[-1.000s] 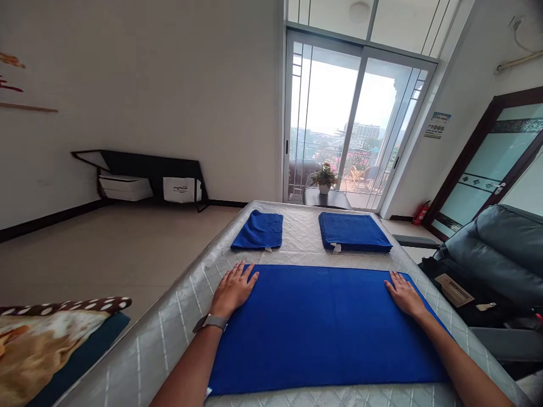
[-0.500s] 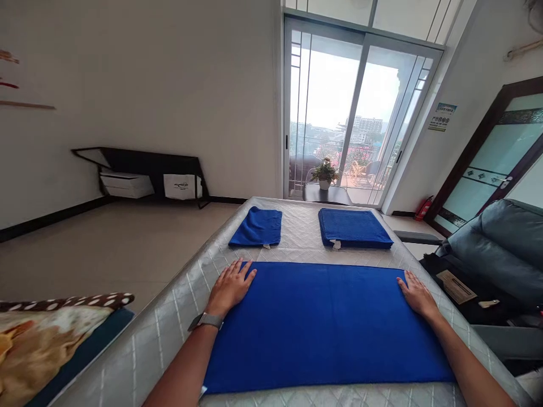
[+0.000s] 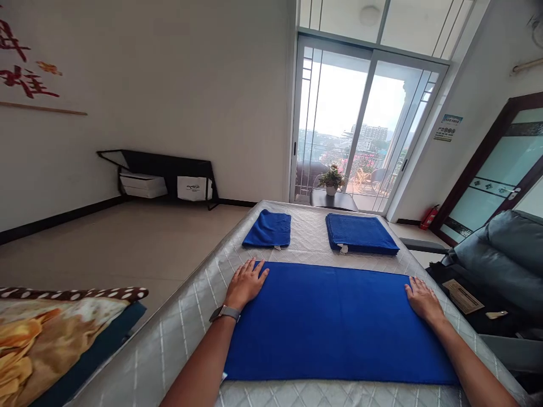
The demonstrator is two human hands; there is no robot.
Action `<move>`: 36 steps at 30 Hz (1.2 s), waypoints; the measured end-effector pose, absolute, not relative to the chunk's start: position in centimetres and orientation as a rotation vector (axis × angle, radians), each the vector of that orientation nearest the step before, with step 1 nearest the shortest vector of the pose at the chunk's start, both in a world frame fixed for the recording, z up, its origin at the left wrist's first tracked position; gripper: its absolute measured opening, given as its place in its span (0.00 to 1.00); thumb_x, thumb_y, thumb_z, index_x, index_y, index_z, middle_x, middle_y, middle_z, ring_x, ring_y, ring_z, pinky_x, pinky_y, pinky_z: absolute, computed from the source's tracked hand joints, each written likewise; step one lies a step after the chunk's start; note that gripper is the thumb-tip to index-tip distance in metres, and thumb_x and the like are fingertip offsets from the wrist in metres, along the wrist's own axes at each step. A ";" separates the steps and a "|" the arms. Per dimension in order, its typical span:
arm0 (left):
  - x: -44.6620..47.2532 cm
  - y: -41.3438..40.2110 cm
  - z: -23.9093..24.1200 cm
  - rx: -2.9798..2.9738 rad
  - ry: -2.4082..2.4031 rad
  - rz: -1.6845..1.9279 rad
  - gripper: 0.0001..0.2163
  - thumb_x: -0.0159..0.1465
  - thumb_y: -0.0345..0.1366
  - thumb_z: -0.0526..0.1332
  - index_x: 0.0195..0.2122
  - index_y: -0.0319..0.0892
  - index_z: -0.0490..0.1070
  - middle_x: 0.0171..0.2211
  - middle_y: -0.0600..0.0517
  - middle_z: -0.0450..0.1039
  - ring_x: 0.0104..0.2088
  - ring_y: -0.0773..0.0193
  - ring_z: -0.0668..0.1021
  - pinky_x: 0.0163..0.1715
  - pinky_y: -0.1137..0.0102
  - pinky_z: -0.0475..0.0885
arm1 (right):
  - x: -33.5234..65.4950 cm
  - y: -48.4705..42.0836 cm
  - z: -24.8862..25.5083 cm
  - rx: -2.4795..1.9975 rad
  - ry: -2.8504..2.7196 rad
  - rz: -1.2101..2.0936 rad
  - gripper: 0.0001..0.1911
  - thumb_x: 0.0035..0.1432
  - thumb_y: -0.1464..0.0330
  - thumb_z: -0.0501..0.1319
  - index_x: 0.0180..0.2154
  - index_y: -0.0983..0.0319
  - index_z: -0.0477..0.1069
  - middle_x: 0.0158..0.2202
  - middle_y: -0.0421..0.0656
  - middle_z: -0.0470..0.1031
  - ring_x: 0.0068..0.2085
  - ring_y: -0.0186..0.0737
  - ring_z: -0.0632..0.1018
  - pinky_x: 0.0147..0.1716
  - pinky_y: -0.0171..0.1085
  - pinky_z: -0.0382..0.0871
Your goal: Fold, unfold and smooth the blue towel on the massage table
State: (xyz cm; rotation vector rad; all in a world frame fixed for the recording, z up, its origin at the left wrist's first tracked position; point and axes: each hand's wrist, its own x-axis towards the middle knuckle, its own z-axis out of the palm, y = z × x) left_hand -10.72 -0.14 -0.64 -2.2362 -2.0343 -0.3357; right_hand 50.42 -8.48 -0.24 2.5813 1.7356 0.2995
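Observation:
A blue towel [image 3: 339,322] lies spread flat across the pale quilted mattress [image 3: 186,328]. On its far left corner rests my left hand [image 3: 245,282], palm down with the fingers stretched out; a grey-banded watch [image 3: 227,312] circles that wrist. My right hand [image 3: 425,298] lies flat at the far right corner, fingers extended. Beyond the towel, a smaller folded blue towel [image 3: 269,228] sits on the left. A neat stack of folded blue towels [image 3: 360,233] is to its right, with a white tag showing at the near edge.
A patterned blanket [image 3: 63,339] lies at the lower left. Against the wall stands a black rack [image 3: 169,164] with white boxes. A potted plant [image 3: 332,181] is on a chair past the mattress. A dark sofa [image 3: 509,254] flanks the right side.
The view has shifted, so everything sits slightly further right in the picture. Both hands remain flat on the towel's far corners, and the towels look unmoved on the mattress.

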 end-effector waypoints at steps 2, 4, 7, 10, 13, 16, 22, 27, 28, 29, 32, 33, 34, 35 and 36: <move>-10.7 -0.3 -0.6 -2.239 -2.027 -0.362 0.26 0.74 0.48 0.46 0.69 0.44 0.60 0.70 0.42 0.58 0.70 0.52 0.61 0.68 0.55 0.53 | 49.4 -8.8 0.6 2.528 1.710 0.409 0.33 0.68 0.66 0.39 0.68 0.73 0.58 0.72 0.54 0.54 0.73 0.53 0.52 0.70 0.54 0.42; -10.6 -0.4 -0.5 -2.235 -2.034 -0.389 0.26 0.74 0.48 0.46 0.69 0.45 0.61 0.70 0.43 0.59 0.70 0.52 0.61 0.68 0.55 0.53 | 47.6 -9.1 1.6 2.445 1.729 0.493 0.32 0.66 0.71 0.41 0.67 0.73 0.61 0.72 0.54 0.55 0.73 0.54 0.52 0.70 0.57 0.40; -10.5 -0.4 -0.4 -2.227 -2.048 -0.410 0.26 0.74 0.48 0.46 0.68 0.45 0.62 0.70 0.44 0.60 0.70 0.53 0.62 0.68 0.56 0.53 | 42.7 -9.6 2.9 2.274 1.892 0.495 0.32 0.63 0.74 0.44 0.66 0.67 0.64 0.71 0.50 0.56 0.72 0.53 0.55 0.70 0.55 0.44; -10.4 -0.5 -0.3 -2.225 -2.064 -0.429 0.25 0.74 0.48 0.47 0.68 0.46 0.62 0.70 0.45 0.61 0.70 0.52 0.62 0.68 0.56 0.53 | 35.5 -10.3 3.8 2.113 2.209 0.315 0.30 0.67 0.69 0.44 0.68 0.64 0.61 0.71 0.48 0.57 0.72 0.49 0.57 0.70 0.52 0.47; -10.4 -0.6 -0.2 -2.220 -2.087 -0.448 0.26 0.74 0.49 0.47 0.68 0.46 0.62 0.70 0.44 0.60 0.69 0.51 0.62 0.67 0.55 0.54 | 27.8 -11.1 4.5 1.893 2.547 0.076 0.32 0.72 0.57 0.42 0.70 0.63 0.57 0.71 0.47 0.56 0.72 0.47 0.55 0.70 0.49 0.49; -10.2 -0.8 0.1 -2.214 -2.087 -0.441 0.25 0.74 0.49 0.46 0.68 0.46 0.62 0.69 0.43 0.61 0.69 0.52 0.63 0.68 0.55 0.54 | 21.4 -11.7 5.0 1.697 2.767 -0.095 0.35 0.72 0.51 0.42 0.71 0.63 0.54 0.72 0.49 0.55 0.72 0.48 0.54 0.70 0.50 0.48; -10.1 -1.0 0.5 -2.205 -2.047 -0.414 0.25 0.74 0.47 0.48 0.68 0.45 0.62 0.69 0.42 0.62 0.69 0.51 0.64 0.67 0.55 0.57 | 13.2 -10.5 4.4 1.507 2.926 -0.305 0.39 0.72 0.49 0.40 0.72 0.68 0.50 0.73 0.53 0.49 0.73 0.48 0.51 0.71 0.49 0.46; -10.2 -0.9 0.4 -2.209 -2.031 -0.423 0.25 0.74 0.47 0.47 0.68 0.43 0.63 0.68 0.42 0.63 0.69 0.50 0.64 0.67 0.55 0.58 | 9.9 -8.3 3.5 1.597 2.893 -0.364 0.37 0.73 0.52 0.38 0.72 0.69 0.50 0.74 0.52 0.46 0.74 0.49 0.48 0.71 0.50 0.43; -10.2 -0.9 0.4 -2.213 -2.026 -0.433 0.25 0.74 0.47 0.47 0.68 0.43 0.63 0.68 0.42 0.63 0.69 0.50 0.64 0.67 0.55 0.58 | 9.6 -8.0 3.4 1.619 2.884 -0.375 0.37 0.73 0.51 0.38 0.72 0.69 0.49 0.74 0.51 0.46 0.74 0.48 0.47 0.71 0.50 0.42; -10.2 -0.9 0.3 -2.217 -2.022 -0.441 0.25 0.74 0.47 0.47 0.68 0.42 0.63 0.68 0.41 0.63 0.69 0.50 0.64 0.67 0.54 0.57 | 9.5 -7.7 3.3 1.636 2.878 -0.388 0.38 0.73 0.51 0.38 0.72 0.68 0.49 0.74 0.51 0.45 0.74 0.48 0.47 0.72 0.49 0.41; -10.3 -0.7 0.2 -2.228 -2.022 -0.448 0.26 0.73 0.46 0.47 0.68 0.42 0.63 0.69 0.42 0.62 0.69 0.50 0.63 0.68 0.54 0.57 | 9.5 -7.5 3.1 1.643 2.870 -0.426 0.38 0.72 0.50 0.39 0.72 0.67 0.47 0.74 0.49 0.43 0.74 0.46 0.46 0.72 0.49 0.39; -10.3 -0.7 0.1 -2.233 -2.026 -0.448 0.26 0.73 0.46 0.47 0.68 0.42 0.62 0.69 0.42 0.61 0.69 0.50 0.63 0.68 0.54 0.56 | 9.6 -7.5 3.1 1.639 2.869 -0.435 0.38 0.72 0.50 0.39 0.73 0.67 0.46 0.74 0.49 0.42 0.74 0.46 0.46 0.72 0.48 0.39; -10.4 -0.6 0.0 -2.235 -2.033 -0.449 0.26 0.73 0.47 0.47 0.68 0.43 0.62 0.69 0.43 0.61 0.69 0.50 0.63 0.67 0.53 0.57 | 9.6 -7.5 3.1 1.638 2.868 -0.442 0.38 0.72 0.51 0.39 0.73 0.67 0.46 0.74 0.48 0.42 0.74 0.46 0.46 0.72 0.49 0.39; -10.4 -0.6 0.0 -2.238 -2.041 -0.450 0.26 0.73 0.47 0.47 0.68 0.43 0.62 0.69 0.43 0.61 0.69 0.50 0.63 0.67 0.53 0.57 | 9.6 -7.6 3.1 1.640 2.869 -0.445 0.38 0.72 0.51 0.39 0.73 0.67 0.47 0.74 0.48 0.42 0.74 0.46 0.46 0.72 0.49 0.39; -10.4 -0.5 -0.1 -2.240 -2.046 -0.449 0.26 0.73 0.47 0.47 0.68 0.43 0.62 0.69 0.43 0.61 0.69 0.50 0.62 0.67 0.53 0.57 | 9.6 -7.6 3.1 1.644 2.872 -0.448 0.38 0.72 0.51 0.39 0.73 0.67 0.47 0.74 0.48 0.42 0.74 0.46 0.46 0.72 0.49 0.39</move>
